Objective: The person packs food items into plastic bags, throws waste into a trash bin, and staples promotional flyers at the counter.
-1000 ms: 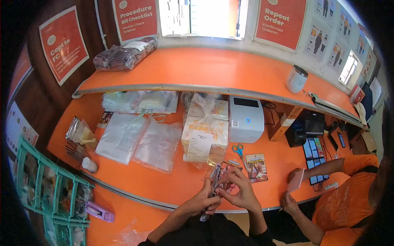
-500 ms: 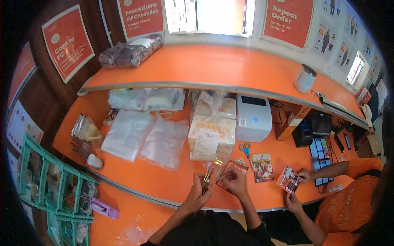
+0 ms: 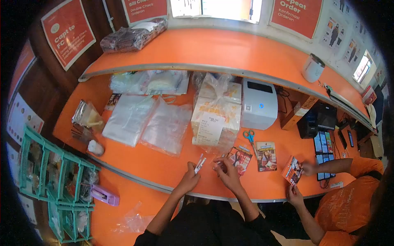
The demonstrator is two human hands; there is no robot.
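My left hand (image 3: 188, 180) is closed around a few slim white strips (image 3: 200, 165) that stick up past the fingers; their exact kind is unclear. Close beside it, my right hand (image 3: 228, 175) has its fingers curled in a pinch, and whatever lies between them is too small to make out. Just beyond both hands stands a clear plastic bag (image 3: 220, 94) of patterned boxes, with a printed receipt (image 3: 210, 130) on its front. A takeaway leaflet (image 3: 240, 161) lies on the counter by my right hand, partly behind it.
To the right are scissors (image 3: 249, 136), another leaflet (image 3: 267, 156) and a label printer (image 3: 259, 107). A co-worker's hands (image 3: 296, 196) hold a leaflet (image 3: 292, 170). Clear bags (image 3: 166, 127) lie left; a purple stapler (image 3: 105, 195) sits near green racks (image 3: 51, 164). A shelf (image 3: 197, 47) overhangs the counter.
The view has tilted down and shifted slightly. My left hand has turned, so the strips now look white and slanted. My right hand has drawn back from the leaflet, showing more of it.
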